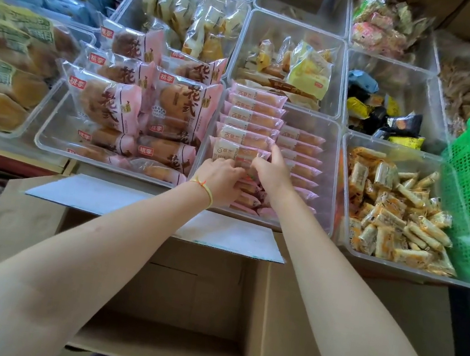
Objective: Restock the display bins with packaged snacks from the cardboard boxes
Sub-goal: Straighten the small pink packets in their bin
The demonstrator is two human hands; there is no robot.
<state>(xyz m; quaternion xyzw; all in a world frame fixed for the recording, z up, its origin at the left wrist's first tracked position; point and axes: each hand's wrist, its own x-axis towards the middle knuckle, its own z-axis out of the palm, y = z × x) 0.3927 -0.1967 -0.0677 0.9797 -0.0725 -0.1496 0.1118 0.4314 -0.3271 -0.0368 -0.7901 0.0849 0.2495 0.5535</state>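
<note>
Gripping pink snack packets, left hand; right hand fingers extended

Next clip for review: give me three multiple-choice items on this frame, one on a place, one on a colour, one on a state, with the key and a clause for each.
1. Which bin are both hands in?
A. the bin of pink-wrapped cakes
B. the bin of blue packets
C. the green basket

2. What colour is the basket at the right edge?
A. red
B. green
C. white

3. How does the cardboard box look inside?
A. packed full
B. taped shut
C. open, with bare cardboard showing

Key:
1 A: the left hand and right hand both touch packets in the bin of pink-wrapped cakes.
2 B: the basket is bright green mesh.
3 C: the cardboard box has its flaps up, and no packets show in it.
</note>
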